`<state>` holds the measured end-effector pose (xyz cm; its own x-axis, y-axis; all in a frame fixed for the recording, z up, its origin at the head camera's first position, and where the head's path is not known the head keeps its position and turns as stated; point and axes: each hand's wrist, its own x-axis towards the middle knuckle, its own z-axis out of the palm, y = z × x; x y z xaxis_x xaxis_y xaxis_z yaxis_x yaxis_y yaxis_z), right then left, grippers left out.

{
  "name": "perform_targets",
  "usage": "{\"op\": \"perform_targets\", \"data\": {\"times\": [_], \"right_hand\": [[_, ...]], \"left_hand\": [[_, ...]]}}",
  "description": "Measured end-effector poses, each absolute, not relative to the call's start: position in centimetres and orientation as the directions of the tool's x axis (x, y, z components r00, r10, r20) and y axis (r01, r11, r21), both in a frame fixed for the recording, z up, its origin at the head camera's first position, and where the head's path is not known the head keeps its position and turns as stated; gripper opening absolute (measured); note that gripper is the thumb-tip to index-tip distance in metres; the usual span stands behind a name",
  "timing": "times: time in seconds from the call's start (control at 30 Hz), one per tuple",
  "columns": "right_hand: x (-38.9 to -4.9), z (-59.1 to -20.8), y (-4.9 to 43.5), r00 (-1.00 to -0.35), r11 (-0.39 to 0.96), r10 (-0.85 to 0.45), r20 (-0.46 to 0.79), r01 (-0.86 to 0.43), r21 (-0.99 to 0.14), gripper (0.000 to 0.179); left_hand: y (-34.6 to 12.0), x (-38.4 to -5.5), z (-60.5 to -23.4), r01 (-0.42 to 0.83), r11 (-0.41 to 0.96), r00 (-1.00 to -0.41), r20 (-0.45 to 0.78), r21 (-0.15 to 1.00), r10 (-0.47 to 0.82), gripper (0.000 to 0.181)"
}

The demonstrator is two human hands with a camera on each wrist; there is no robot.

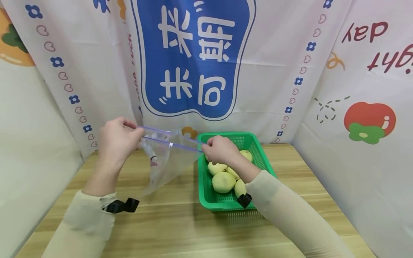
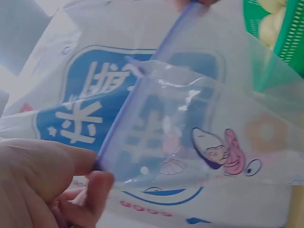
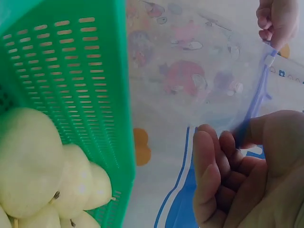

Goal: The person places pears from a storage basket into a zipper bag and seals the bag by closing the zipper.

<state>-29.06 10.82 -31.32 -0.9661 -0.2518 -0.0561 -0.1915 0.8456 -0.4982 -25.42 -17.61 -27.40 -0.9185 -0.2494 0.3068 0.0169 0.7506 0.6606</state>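
A clear zip bag with a purple zip edge and printed cartoon figures hangs between both hands. My left hand pinches one end of its top edge. The other end is pinched by my right hand, above the left rim of a green basket. The two purple edges stand slightly apart in the head view, with a white slider on the nearer one. In the right wrist view the thumb and fingers grip the purple strip. Pale yellow-green pears lie in the basket, partly hidden by my right arm.
The basket stands on a wood-grain table, right of the bag. A printed white cloth with a blue panel forms the back wall, and more cloth walls stand at left and right. Black wrist cameras sit at both cuffs.
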Motion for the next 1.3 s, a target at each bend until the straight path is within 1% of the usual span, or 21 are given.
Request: {"op": "perform_targets", "data": {"times": [0.03, 0.1, 0.17, 0.3, 0.4, 0.47, 0.57, 0.73, 0.87, 1.1, 1.2, 1.3], "right_hand": [[-29.1, -31.4, 11.0, -0.964, 0.835, -0.257, -0.068, -0.186, -0.517, 0.042], [-29.1, -31.5, 11.1, -0.951, 0.808, -0.303, -0.063, -0.222, -0.547, 0.039], [-29.1, -31.6, 11.0, -0.933, 0.785, -0.354, -0.064, -0.259, -0.563, 0.038], [-29.0, -32.0, 10.7, -0.897, 0.739, -0.437, -0.068, -0.315, -0.595, 0.04], [-29.0, -32.2, 10.5, -0.883, 0.717, -0.465, -0.061, -0.335, -0.611, 0.041], [-29.1, -32.3, 10.5, -0.885, 0.72, -0.462, -0.053, -0.339, -0.606, 0.042], [-29.1, -32.4, 10.6, -0.891, 0.729, -0.45, -0.061, -0.328, -0.6, 0.044], [-28.9, -32.3, 10.9, -0.888, 0.726, -0.455, -0.06, -0.331, -0.603, 0.049], [-29.0, -31.8, 11.5, -0.895, 0.742, -0.446, -0.017, -0.358, -0.567, 0.053], [-30.1, -31.0, 14.1, -0.924, 0.822, -0.382, 0.031, -0.355, -0.445, 0.05], [-30.8, -31.4, 15.4, -0.936, 0.863, -0.351, 0.022, -0.333, -0.38, 0.044], [-31.3, -32.1, 16.7, -0.939, 0.889, -0.342, -0.031, -0.313, -0.333, 0.034]], "left_hand": [[-18.1, -25.3, -27.1, 0.013, 0.737, -0.925, 0.289, 0.676, -0.249, 0.03], [-18.4, -25.1, -26.7, 0.029, 0.722, -0.936, 0.272, 0.691, -0.223, 0.031], [-18.2, -24.7, -26.5, 0.062, 0.721, -0.941, 0.282, 0.691, -0.189, 0.028], [-17.0, -23.8, -26.3, 0.162, 0.719, -0.949, 0.307, 0.676, -0.075, 0.021], [-16.0, -23.4, -26.4, 0.206, 0.725, -0.956, 0.294, 0.657, 0.005, 0.02], [-15.7, -23.4, -26.5, 0.192, 0.733, -0.962, 0.273, 0.653, 0.01, 0.021], [-15.6, -23.7, -26.9, 0.14, 0.717, -0.975, 0.22, 0.682, -0.019, 0.022], [-15.7, -24.6, -28.0, 0.089, 0.587, -0.994, 0.113, 0.805, -0.005, 0.027], [-15.8, -25.0, -28.8, 0.085, 0.515, -0.996, 0.086, 0.853, 0.022, 0.028], [-16.2, -25.0, -29.9, 0.101, 0.525, -0.995, 0.086, 0.845, 0.054, 0.029], [-16.2, -25.0, -30.2, 0.108, 0.529, -0.994, 0.087, 0.842, 0.066, 0.029], [-16.1, -25.0, -30.5, 0.111, 0.528, -0.994, 0.083, 0.842, 0.077, 0.028]]}}
